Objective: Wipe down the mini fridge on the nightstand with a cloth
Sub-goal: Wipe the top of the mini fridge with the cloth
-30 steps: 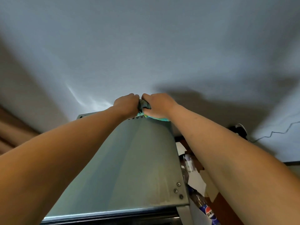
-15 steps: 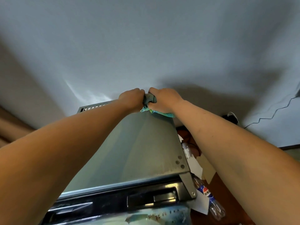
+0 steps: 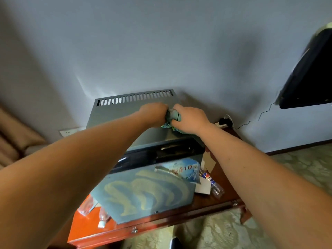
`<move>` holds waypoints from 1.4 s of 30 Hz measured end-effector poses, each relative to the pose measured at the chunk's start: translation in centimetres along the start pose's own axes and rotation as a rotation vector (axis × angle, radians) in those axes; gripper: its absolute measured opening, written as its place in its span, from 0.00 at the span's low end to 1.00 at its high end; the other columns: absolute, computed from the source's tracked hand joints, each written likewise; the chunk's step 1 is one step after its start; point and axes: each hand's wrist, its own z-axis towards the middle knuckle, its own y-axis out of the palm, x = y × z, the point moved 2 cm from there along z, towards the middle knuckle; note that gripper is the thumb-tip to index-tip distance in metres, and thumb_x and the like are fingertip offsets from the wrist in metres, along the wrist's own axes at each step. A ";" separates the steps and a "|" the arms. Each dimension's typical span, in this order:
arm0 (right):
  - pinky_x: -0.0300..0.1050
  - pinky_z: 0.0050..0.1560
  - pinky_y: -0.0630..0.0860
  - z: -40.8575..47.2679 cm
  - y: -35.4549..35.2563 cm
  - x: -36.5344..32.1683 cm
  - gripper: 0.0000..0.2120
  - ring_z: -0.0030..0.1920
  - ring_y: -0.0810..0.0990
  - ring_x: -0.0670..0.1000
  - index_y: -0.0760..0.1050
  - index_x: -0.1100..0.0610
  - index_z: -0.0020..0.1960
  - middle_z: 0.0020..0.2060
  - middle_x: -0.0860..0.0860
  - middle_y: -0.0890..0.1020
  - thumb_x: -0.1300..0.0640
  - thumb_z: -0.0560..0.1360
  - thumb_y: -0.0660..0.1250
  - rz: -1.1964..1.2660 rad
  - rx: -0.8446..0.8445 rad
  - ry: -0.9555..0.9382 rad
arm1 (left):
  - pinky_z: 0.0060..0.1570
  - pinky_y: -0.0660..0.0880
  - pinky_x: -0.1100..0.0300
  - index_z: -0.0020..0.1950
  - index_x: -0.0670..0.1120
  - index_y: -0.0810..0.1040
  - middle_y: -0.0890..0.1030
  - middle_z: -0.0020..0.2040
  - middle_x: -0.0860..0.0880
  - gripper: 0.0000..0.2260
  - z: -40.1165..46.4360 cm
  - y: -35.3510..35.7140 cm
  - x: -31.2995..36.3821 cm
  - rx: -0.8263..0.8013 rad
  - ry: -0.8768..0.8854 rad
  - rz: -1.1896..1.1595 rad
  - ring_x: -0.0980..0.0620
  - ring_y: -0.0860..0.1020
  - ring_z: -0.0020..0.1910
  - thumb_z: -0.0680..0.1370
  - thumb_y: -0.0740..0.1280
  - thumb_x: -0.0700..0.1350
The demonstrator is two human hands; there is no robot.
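Observation:
The grey mini fridge (image 3: pixel 115 114) stands on a reddish wooden nightstand (image 3: pixel 161 221), with a slotted vent along its back edge by the wall. Its door front (image 3: pixel 143 193) carries a blue and tan picture. A bunched teal and grey cloth (image 3: pixel 170 119) lies on the fridge top near the right front corner. My left hand (image 3: pixel 154 112) and my right hand (image 3: pixel 190 119) grip the cloth from either side, knuckles up, both pressed close together on the fridge top.
Plastic bottles (image 3: pixel 213 184) and white papers (image 3: pixel 203 187) lie on the nightstand right of the fridge; more bottles (image 3: pixel 88 207) lie at its left front. A plugged wall socket (image 3: pixel 224 121) with a trailing cable sits behind. A dark screen (image 3: pixel 309 74) hangs on the wall at right.
The view has pulled back and tilted down, so the fridge door and nightstand now show. Both hands, still on the cloth, have come from the back edge toward the right front of the top.

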 end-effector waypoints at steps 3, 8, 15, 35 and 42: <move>0.49 0.40 0.73 -3.5 -0.9 -2.4 0.18 0.44 0.79 0.58 0.67 0.47 0.58 0.45 0.51 0.80 0.39 0.74 0.64 0.030 -0.008 0.001 | 0.41 0.74 0.51 0.56 0.46 0.74 0.76 0.51 0.47 0.07 -4.2 -0.2 0.4 0.039 0.008 -0.017 0.43 0.78 0.49 0.79 0.65 0.46; 0.50 0.38 0.75 -8.2 -2.8 -6.6 0.16 0.41 0.78 0.54 0.68 0.46 0.58 0.42 0.48 0.79 0.41 0.76 0.65 0.172 0.009 -0.017 | 0.44 0.77 0.50 0.61 0.46 0.75 0.75 0.54 0.46 0.12 -11.5 -1.5 -0.2 0.128 -0.021 -0.096 0.42 0.78 0.51 0.79 0.66 0.48; 0.50 0.41 0.76 -13.4 -2.4 -14.3 0.12 0.41 0.79 0.50 0.70 0.45 0.52 0.41 0.46 0.81 0.43 0.73 0.68 0.445 -0.131 0.013 | 0.51 0.78 0.45 0.63 0.47 0.78 0.71 0.58 0.44 0.17 -22.6 1.0 -2.1 0.243 -0.177 -0.328 0.40 0.75 0.56 0.75 0.69 0.45; 0.54 0.46 0.80 -21.4 8.5 -24.1 0.26 0.47 0.81 0.52 0.62 0.45 0.63 0.53 0.50 0.81 0.55 0.71 0.72 0.213 -0.446 -0.278 | 0.49 0.79 0.54 0.56 0.41 0.80 0.83 0.47 0.41 0.15 -38.1 19.0 5.2 0.372 -0.947 -1.979 0.47 0.80 0.43 0.84 0.63 0.52; 0.55 0.57 0.80 -22.8 10.2 -22.4 0.28 0.63 0.77 0.57 0.63 0.52 0.65 0.62 0.55 0.77 0.64 0.71 0.73 0.147 -0.459 -0.565 | 0.46 0.79 0.57 0.57 0.47 0.83 0.84 0.46 0.49 0.15 -34.8 21.6 8.4 0.539 -1.233 -2.270 0.51 0.80 0.47 0.78 0.69 0.57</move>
